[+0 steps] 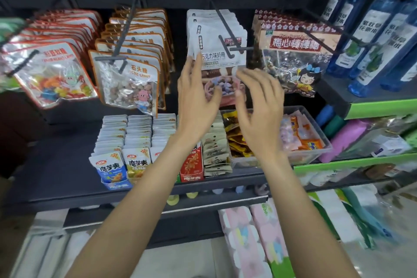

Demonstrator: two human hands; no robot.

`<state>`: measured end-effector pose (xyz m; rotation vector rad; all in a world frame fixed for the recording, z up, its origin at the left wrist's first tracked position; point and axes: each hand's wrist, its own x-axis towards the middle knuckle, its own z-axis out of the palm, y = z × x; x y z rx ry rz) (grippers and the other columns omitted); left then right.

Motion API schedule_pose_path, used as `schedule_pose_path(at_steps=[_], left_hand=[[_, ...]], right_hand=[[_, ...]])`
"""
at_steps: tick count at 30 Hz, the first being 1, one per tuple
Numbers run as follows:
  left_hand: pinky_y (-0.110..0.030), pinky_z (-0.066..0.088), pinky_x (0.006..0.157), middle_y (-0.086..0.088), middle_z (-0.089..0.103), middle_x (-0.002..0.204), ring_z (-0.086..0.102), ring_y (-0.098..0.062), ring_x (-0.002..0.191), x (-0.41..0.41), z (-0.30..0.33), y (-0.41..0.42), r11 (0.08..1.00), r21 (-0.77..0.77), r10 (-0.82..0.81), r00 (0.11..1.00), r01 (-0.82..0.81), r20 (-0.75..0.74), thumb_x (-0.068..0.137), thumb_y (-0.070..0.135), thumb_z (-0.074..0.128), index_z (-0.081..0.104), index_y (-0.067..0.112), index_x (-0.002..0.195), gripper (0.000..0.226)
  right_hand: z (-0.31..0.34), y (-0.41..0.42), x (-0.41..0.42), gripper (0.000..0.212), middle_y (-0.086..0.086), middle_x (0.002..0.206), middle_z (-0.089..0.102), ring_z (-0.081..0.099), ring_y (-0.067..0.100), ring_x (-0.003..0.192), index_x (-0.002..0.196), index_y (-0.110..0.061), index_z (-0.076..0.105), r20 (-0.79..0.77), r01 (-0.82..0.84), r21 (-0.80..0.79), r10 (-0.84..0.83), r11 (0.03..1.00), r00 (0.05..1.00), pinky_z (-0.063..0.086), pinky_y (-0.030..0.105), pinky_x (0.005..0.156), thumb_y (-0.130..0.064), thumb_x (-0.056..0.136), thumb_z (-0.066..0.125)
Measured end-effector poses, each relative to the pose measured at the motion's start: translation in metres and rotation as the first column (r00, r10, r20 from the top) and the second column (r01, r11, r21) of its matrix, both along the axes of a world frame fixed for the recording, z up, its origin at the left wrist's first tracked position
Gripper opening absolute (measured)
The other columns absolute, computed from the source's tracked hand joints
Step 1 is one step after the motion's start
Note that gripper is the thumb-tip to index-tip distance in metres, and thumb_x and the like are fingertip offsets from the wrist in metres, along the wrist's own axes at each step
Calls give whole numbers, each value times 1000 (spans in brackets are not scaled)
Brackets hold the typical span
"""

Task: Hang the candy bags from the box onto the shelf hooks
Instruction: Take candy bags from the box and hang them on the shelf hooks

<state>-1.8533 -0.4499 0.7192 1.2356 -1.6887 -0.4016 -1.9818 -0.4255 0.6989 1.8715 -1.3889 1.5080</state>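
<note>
Dark shelf [67, 178] with black wire hooks [225, 47]. Left hand [196, 97] and right hand [259, 101], fingers spread wide, apparently touching the white hanging candy bag [222, 52].

Small shop, snack aisle. Dark shelf hooks [126, 29] carry rows of identical candy bags [126, 79]. Below, a shelf [56, 171] of snack packets [110, 165] stacked in ranks. Blue bottles [370, 36] lined up on a green-edged rack [381, 108] at right.
</note>
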Motion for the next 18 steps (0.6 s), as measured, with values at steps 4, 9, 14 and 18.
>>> schedule_pose_path(at_steps=[4, 9, 14, 18], left_hand=[[-28, 41, 100, 10, 61, 121, 54, -11, 116, 25, -9, 52, 996, -67, -62, 994, 56, -85, 94, 22, 55, 50, 22, 133, 39], [-13, 36, 88, 14, 67, 86, 58, -6, 92, 92, -55, 111, 992, -30, 119, 992, -120, -29, 93, 33, 48, 62, 25, 111, 25], [-27, 46, 60, 13, 68, 76, 64, -13, 71, 184, -111, 150, 970, 110, 179, 944, -216, 278, 87, 39, 47, 66, 25, 102, 29], [-30, 52, 61, 14, 69, 92, 67, -17, 81, 264, -153, 185, 942, 261, 95, 913, -211, 396, 82, 43, 43, 66, 25, 108, 39]], right_hand=[[-9, 28, 14, 25, 10, 109, 68, 63, 20, 100, 116, -2, 65, 53, -97, 32, 95, 995, 994, 51, 31, 86, -12, 98, 51], [-50, 65, 55, 22, 7, 97, 70, 63, 16, 88, 104, -4, 68, 13, -161, 227, 162, 961, 987, 44, 18, 76, -16, 97, 51], [-104, 101, 119, 30, 5, 103, 68, 61, 21, 94, 109, -10, 67, -63, -215, 527, 290, 822, 955, 50, 31, 74, -27, 94, 48], [-135, 129, 181, 33, 3, 102, 67, 62, 26, 92, 111, -16, 64, -67, -214, 706, 365, 675, 928, 52, 36, 68, -33, 91, 44]])
